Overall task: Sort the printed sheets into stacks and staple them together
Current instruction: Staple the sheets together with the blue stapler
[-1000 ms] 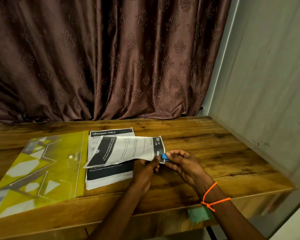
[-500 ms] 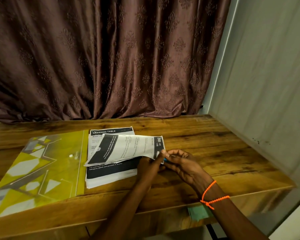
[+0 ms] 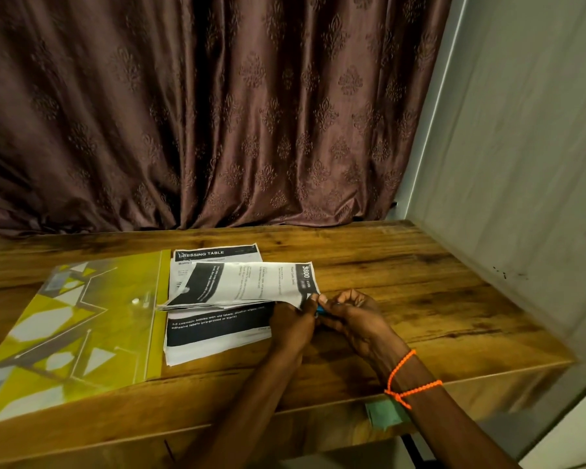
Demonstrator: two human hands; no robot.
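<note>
I observe the left hand (image 3: 290, 324) pinching the near right corner of a thin sheaf of printed sheets (image 3: 247, 284), lifted clear of the stack (image 3: 217, 328) on the table (image 3: 420, 289); the right hand (image 3: 356, 316) is closed around a small blue stapler (image 3: 319, 310), largely hidden, set at that same corner. The sheaf is light and limp; its far end droops, so I judge the hold belongs close beside the stapling corner, edges squared. A yellow folder (image 3: 71, 333) lies left of the stack.
</note>
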